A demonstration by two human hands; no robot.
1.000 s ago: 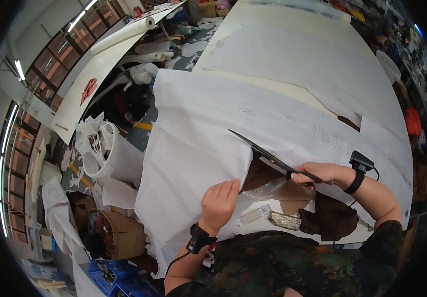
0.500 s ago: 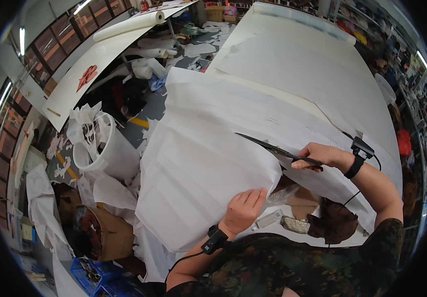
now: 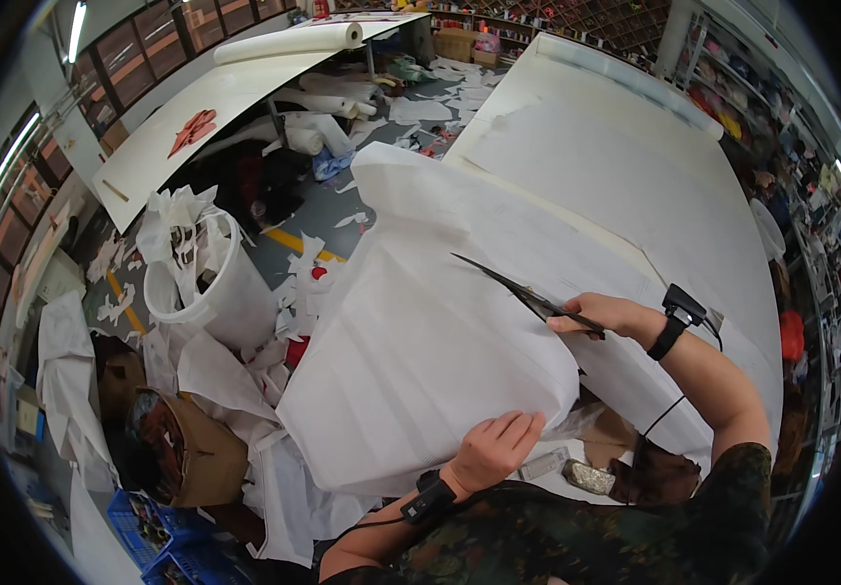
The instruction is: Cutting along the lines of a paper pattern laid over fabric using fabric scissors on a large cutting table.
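In the head view, the two hands are apart, each closed on something. The left hand (image 3: 496, 447) grips the near edge of a large white sheet (image 3: 420, 361) between thumb and fingers, close to the person's body. The right hand (image 3: 601, 317), farther forward and to the right, is wrapped around the handles of dark scissors (image 3: 510, 285), whose tips point forward and left, over the sheet; how far the blades are parted I cannot tell.

The sheet lies mainly ahead of and to the left of the left hand, its raised right edge curving between the two hands. The scissors stand beyond the left hand, with the right hand at their right end.

Just right of the left hand, on the worktable (image 3: 537, 495), are a clear flat package (image 3: 544, 461), a shiny gold-toned block (image 3: 588, 477) and dark brown material (image 3: 656, 472). A dark band with a small device circles each wrist. To the left, well apart from the hands, stand a white bucket (image 3: 230, 307) heaped with scraps, a cardboard box (image 3: 208, 448) and blue crates (image 3: 133, 522).
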